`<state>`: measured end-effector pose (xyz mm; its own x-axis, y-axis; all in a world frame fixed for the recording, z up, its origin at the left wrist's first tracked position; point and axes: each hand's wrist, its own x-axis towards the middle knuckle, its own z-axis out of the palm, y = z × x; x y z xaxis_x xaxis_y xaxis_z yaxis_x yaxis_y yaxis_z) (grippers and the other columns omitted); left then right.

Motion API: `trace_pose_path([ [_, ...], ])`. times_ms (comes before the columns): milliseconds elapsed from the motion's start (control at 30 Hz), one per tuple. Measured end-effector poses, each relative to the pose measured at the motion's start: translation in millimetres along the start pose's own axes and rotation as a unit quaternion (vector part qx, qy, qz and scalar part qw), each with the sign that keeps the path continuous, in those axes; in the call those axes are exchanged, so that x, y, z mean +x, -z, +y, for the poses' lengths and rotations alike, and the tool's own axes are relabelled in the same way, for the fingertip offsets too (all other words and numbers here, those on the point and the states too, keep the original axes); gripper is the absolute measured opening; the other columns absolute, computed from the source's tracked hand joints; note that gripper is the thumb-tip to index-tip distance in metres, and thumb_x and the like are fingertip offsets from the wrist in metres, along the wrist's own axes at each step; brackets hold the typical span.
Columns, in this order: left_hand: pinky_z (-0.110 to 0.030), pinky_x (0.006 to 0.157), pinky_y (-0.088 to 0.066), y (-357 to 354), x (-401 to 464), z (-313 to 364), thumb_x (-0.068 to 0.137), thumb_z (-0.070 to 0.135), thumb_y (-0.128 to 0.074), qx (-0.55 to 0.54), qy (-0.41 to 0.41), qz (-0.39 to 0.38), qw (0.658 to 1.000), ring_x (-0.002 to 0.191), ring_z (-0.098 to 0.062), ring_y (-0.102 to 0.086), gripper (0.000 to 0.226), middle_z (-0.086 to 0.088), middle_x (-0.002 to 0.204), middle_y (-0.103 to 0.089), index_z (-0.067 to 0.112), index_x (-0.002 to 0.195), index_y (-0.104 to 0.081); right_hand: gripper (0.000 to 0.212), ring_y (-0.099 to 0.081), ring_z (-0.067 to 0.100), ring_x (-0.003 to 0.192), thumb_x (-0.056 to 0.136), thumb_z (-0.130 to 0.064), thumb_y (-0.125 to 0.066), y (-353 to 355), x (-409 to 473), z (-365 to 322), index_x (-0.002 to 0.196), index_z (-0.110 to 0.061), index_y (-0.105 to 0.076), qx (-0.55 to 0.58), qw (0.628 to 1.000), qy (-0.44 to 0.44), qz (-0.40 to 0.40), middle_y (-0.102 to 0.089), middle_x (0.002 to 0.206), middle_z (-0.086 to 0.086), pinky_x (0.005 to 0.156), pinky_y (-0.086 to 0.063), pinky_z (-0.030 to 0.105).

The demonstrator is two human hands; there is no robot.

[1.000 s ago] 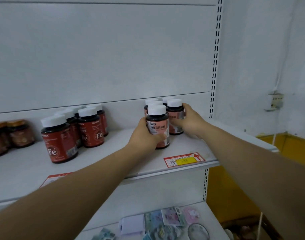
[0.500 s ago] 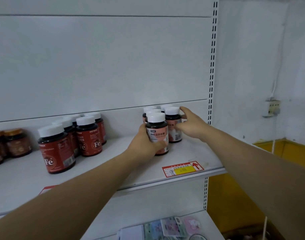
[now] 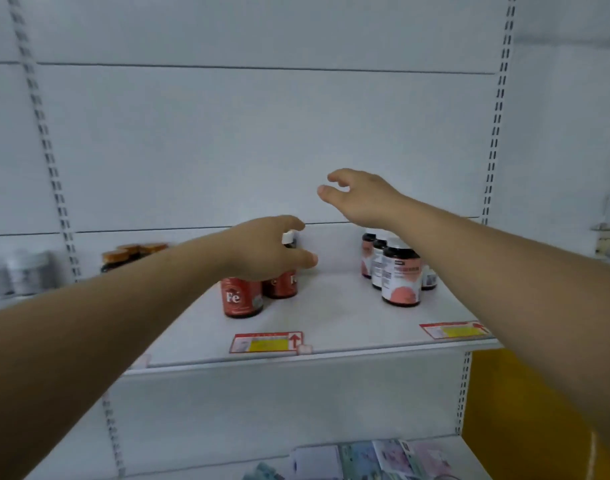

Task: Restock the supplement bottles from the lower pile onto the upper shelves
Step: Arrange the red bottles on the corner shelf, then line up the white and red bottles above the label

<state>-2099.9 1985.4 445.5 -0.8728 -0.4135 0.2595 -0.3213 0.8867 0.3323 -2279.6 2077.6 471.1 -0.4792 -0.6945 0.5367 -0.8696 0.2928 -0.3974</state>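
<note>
Head view: white shelf [image 3: 331, 317] against white backboard [image 3: 262, 140]

Even, cool, diffuse light; no glare. Faint soft shadows under red bottles [image 3: 242, 299] on shelf [image 3: 348, 317]. Whole frame slightly motion-blurred; label text unreadable. Wide-angle bowing bends slotted uprights [image 3: 50, 161] at edges. Left-edge jars [image 3: 18, 273] smeared.

A white back panel [image 3: 262, 140] rose behind a white shelf [image 3: 331, 323], flanked by slotted uprights [image 3: 497, 116]. To the right stood a pale wall [image 3: 573, 133] with a yellow lower band [image 3: 525, 393]. The light was soft and even.
</note>
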Motion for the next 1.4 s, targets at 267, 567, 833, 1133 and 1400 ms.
trace_pose_path([
  [267,-0.026,0.09,-0.035,89.8,-163.9,-176.6,0.08,0.054,-0.061,0.093,0.139,0.056,0.984,0.12,-0.019,-0.048,0.065,0.006,0.138,-0.048,0.034,0.138,-0.039,0.06,-0.043,0.02,0.128,0.088,-0.061,-0.048,-128.7,12.8,-242.1,0.138,-0.028,-0.043,0.043,0.984,0.152,-0.087,-0.044,0.144,-0.002,0.091,-0.03,0.026],
  [567,-0.032,0.101,-0.037,138.7,-384.7,-360.5,0.083,0.054,-0.059,0.124,0.354,0.059,0.925,0.123,-0.017,-0.047,0.065,0.006,0.145,-0.04,0.035,0.14,-0.034,0.057,-0.048,0.024,0.122,0.089,-0.055,-0.049,-324.1,-41.7,-516.7,0.136,-0.022,-0.046,0.104,0.911,0.315,-0.243,-0.048,0.141,0.004,0.096,-0.037,0.034],
  [833,-0.028,0.097,-0.036,163.6,-489.6,-477.6,0.085,0.049,-0.059,0.128,0.475,0.076,0.867,0.121,-0.017,-0.047,0.06,0.004,0.14,-0.045,0.033,0.139,-0.037,0.059,-0.045,0.027,0.125,0.09,-0.053,-0.049,-464.4,-91.1,-682.7,0.14,-0.021,-0.042,0.114,0.829,0.419,-0.353,-0.043,0.145,0.007,0.097,-0.037,0.036],
  [1133,-0.031,0.1,-0.037,215.1,-541.4,-619.0,0.084,0.052,-0.059,0.126,0.582,0.119,0.795,0.125,-0.019,-0.045,0.066,0.005,0.146,-0.039,0.032,0.142,-0.033,0.062,-0.045,0.027,0.125,0.09,-0.054,-0.047,-595.5,-60.5,-819.2,0.143,-0.023,-0.037,0.126,0.799,0.454,-0.374,-0.042,0.146,0.006,0.098,-0.041,0.041],
  [1400,-0.027,0.098,-0.033,271.3,-617.5,-754.5,0.082,0.057,-0.058,0.123,0.601,0.128,0.779,0.127,-0.015,-0.042,0.067,0.01,0.146,-0.037,0.037,0.141,-0.032,0.062,-0.045,0.025,0.126,0.091,-0.055,-0.045,-704.5,-47.5,-952.5,0.143,-0.022,-0.037,0.113,0.786,0.468,-0.387,-0.042,0.146,0.006,0.095,-0.039,0.038],
])
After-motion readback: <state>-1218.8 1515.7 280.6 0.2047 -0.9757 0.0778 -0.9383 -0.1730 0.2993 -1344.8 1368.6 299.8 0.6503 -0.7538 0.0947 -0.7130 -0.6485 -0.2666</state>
